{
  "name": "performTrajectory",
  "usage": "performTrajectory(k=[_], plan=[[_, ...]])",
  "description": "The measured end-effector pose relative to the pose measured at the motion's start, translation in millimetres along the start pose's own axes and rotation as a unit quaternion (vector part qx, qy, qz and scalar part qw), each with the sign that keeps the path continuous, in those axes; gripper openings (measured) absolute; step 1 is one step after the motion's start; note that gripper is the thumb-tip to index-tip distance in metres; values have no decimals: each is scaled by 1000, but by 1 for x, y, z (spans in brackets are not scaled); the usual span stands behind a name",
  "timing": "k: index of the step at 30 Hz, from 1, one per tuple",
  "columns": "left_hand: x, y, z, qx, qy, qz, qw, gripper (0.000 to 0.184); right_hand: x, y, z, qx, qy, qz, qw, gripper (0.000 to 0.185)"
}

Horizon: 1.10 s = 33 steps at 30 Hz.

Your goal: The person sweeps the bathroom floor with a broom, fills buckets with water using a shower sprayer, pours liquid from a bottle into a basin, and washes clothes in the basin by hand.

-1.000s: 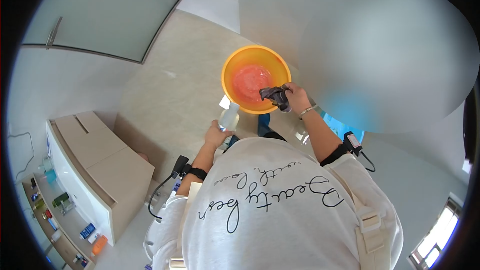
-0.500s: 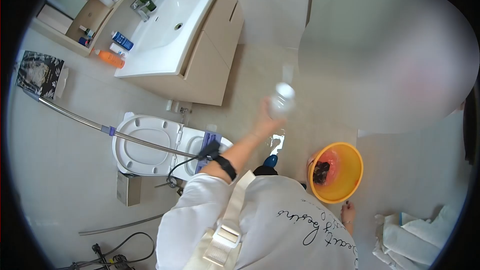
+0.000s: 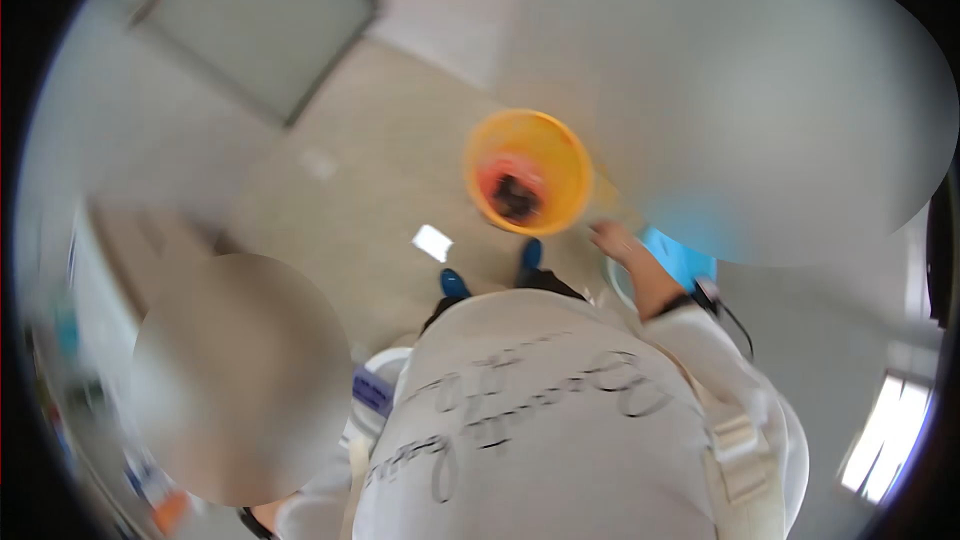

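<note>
My right hand (image 3: 615, 240) hangs just right of an orange-yellow bucket (image 3: 573, 165), apart from its rim as far as I can tell. Its fingers are smeared by motion, and nothing shows clearly in them. A dark, crumpled bundle (image 3: 515, 198) lies inside the bucket against a reddish patch. At the lower left only my left wrist with a black strap (image 3: 256, 521) shows. A round blurred patch covers my left hand, so its fingers and anything in them are hidden.
Beside my right forearm is a light blue object (image 3: 680, 258), partly blurred. A purple item (image 3: 371, 390) rests on the toilet at my left. The washbasin cabinet (image 3: 140, 250) stands on the left. A bright reflection (image 3: 432, 243) lies on the floor before my feet.
My view has swung to the right, bringing the bucket to the middle. Earlier my left hand held a clear, white-capped bottle out over the floor; now that hand is hidden at the lower left.
</note>
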<state>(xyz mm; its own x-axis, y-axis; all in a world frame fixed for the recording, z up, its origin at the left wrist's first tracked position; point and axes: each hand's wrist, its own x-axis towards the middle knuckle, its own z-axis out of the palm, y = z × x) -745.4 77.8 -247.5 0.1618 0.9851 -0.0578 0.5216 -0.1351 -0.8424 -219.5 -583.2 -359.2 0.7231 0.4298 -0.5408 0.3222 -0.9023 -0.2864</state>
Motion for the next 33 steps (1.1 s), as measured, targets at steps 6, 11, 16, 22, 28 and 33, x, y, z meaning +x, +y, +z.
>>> performTrajectory(k=[6, 11, 16, 22, 28, 33], plan=[[-104, 158, -207, -283, 65, 102, 951, 59, -8, 23, 17, 149, -27, 187, 971, 35], [-161, 208, -252, -494, 33, 140, 857, 54, -20, 75, 65, 193, -20, 243, 950, 37], [-175, 271, -258, -667, -40, 154, 728, 50, -25, 123, 85, 342, 21, 385, 857, 40], [-183, 381, -318, -574, -106, 476, 658, 51, -27, 166, 93, 652, 164, 495, 550, 44], [-269, 503, -381, -449, -374, 458, 670, 54, 10, 255, 120, 769, 332, 499, 220, 39], [-296, 629, -365, -465, -498, 249, 688, 51, 36, 289, 164, 786, 358, 501, 44, 25]])
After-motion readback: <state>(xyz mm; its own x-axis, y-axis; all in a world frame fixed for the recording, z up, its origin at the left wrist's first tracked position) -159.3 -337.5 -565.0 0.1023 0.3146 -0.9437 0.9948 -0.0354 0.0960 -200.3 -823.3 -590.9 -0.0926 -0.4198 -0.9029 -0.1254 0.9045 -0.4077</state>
